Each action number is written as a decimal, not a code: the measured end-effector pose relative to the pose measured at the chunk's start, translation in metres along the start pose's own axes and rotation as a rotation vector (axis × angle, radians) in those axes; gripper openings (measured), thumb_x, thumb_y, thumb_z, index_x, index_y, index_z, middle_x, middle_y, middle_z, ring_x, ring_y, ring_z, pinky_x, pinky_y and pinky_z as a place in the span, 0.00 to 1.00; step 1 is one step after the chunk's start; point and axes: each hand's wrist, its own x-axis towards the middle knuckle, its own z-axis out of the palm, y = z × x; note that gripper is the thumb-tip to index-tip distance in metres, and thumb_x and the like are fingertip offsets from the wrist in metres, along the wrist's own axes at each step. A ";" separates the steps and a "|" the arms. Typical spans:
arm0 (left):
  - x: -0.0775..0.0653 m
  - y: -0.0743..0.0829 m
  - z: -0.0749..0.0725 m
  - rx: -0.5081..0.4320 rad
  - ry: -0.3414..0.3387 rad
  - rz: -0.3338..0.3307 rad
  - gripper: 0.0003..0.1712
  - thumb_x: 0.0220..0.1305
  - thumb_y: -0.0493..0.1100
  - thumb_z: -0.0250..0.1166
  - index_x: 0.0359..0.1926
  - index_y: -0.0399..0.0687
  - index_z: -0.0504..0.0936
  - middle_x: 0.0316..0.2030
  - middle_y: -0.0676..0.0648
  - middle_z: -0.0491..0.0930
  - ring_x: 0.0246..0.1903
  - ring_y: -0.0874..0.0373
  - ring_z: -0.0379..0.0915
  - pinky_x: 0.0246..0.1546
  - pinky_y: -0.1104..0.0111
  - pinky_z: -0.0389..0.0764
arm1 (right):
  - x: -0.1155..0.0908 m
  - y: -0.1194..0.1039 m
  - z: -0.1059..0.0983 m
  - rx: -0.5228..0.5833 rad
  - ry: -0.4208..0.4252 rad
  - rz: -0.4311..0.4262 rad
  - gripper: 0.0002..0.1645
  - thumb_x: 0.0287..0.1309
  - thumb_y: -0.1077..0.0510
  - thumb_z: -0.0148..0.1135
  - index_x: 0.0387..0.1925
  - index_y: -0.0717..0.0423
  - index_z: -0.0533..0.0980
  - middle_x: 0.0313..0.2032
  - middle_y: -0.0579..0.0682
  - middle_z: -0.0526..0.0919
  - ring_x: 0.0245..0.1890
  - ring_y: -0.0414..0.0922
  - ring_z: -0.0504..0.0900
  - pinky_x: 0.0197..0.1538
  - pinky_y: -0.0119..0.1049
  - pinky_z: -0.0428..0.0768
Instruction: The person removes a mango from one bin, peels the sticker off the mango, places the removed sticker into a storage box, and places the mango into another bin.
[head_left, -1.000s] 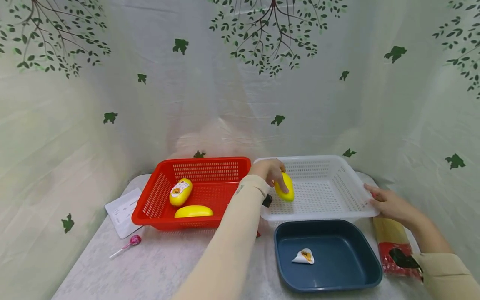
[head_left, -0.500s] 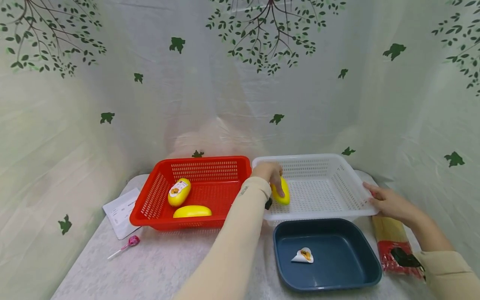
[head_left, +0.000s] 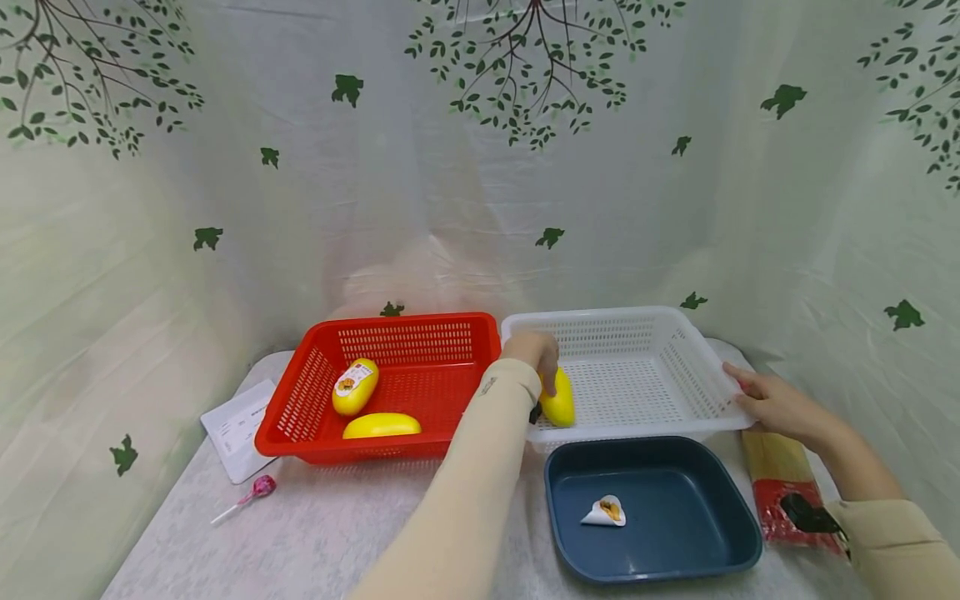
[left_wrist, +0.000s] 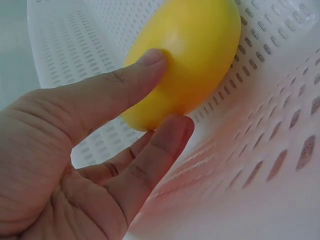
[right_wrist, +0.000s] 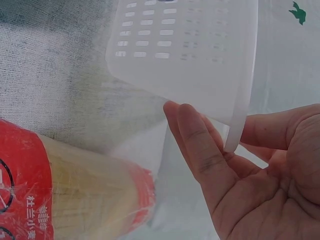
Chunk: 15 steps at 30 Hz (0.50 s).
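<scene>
In the head view, a smooth yellow mango [head_left: 558,404] sits low at the left end of the white perforated basket [head_left: 630,392]. My left hand [head_left: 532,350] holds it from above. The left wrist view shows the thumb [left_wrist: 152,57] on the side of the mango [left_wrist: 195,55] and fingertips at its lower end. At the basket's right end, my right hand [head_left: 780,408] grips the rim. Seen from the right wrist, the fingers [right_wrist: 197,135] lie outside the basket wall [right_wrist: 185,80], with the thumb on the other side of the rim.
A red basket [head_left: 442,375] at left holds a stickered mango [head_left: 356,387] and another yellow fruit [head_left: 381,425]. A curled sticker [head_left: 606,512] lies in a dark blue tray [head_left: 682,533]. Nearby are a lollipop [head_left: 258,488], a white printed card [head_left: 238,432] and a noodle packet [head_left: 787,492].
My left hand has lowered the mango toward the near left corner of the white basket. The right hand stays on the rim. The view has shifted slightly.
</scene>
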 end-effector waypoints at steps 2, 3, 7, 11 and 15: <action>-0.002 0.001 0.001 0.019 -0.002 0.006 0.32 0.60 0.39 0.81 0.66 0.52 0.83 0.59 0.45 0.84 0.52 0.47 0.76 0.57 0.57 0.88 | 0.000 -0.001 0.000 0.002 -0.001 0.003 0.39 0.81 0.64 0.49 0.80 0.77 0.45 0.55 0.76 0.77 0.40 0.47 0.77 0.35 0.31 0.81; -0.002 0.001 0.001 0.027 -0.003 0.012 0.34 0.61 0.39 0.80 0.69 0.53 0.82 0.61 0.46 0.83 0.53 0.48 0.75 0.59 0.56 0.87 | 0.000 -0.001 0.000 0.002 -0.001 0.004 0.39 0.81 0.64 0.49 0.80 0.77 0.45 0.56 0.76 0.77 0.41 0.47 0.77 0.35 0.31 0.81; -0.006 0.001 0.005 0.040 0.014 0.039 0.38 0.63 0.38 0.78 0.74 0.56 0.78 0.66 0.47 0.80 0.55 0.49 0.73 0.63 0.56 0.85 | -0.001 -0.003 0.001 -0.002 -0.001 -0.005 0.38 0.81 0.64 0.48 0.79 0.77 0.45 0.56 0.77 0.77 0.41 0.47 0.78 0.35 0.31 0.81; -0.003 0.002 0.011 0.004 0.061 0.033 0.37 0.61 0.36 0.79 0.71 0.55 0.80 0.63 0.47 0.79 0.53 0.48 0.74 0.58 0.57 0.88 | -0.002 -0.004 0.001 0.004 0.000 -0.003 0.38 0.81 0.65 0.48 0.79 0.78 0.45 0.57 0.77 0.76 0.41 0.47 0.78 0.35 0.31 0.81; -0.007 0.004 0.013 0.015 0.091 0.031 0.31 0.61 0.35 0.79 0.65 0.52 0.83 0.57 0.46 0.80 0.51 0.48 0.75 0.56 0.57 0.89 | -0.002 -0.003 0.001 0.007 0.000 0.006 0.38 0.81 0.64 0.48 0.80 0.77 0.44 0.57 0.78 0.76 0.42 0.48 0.78 0.35 0.31 0.82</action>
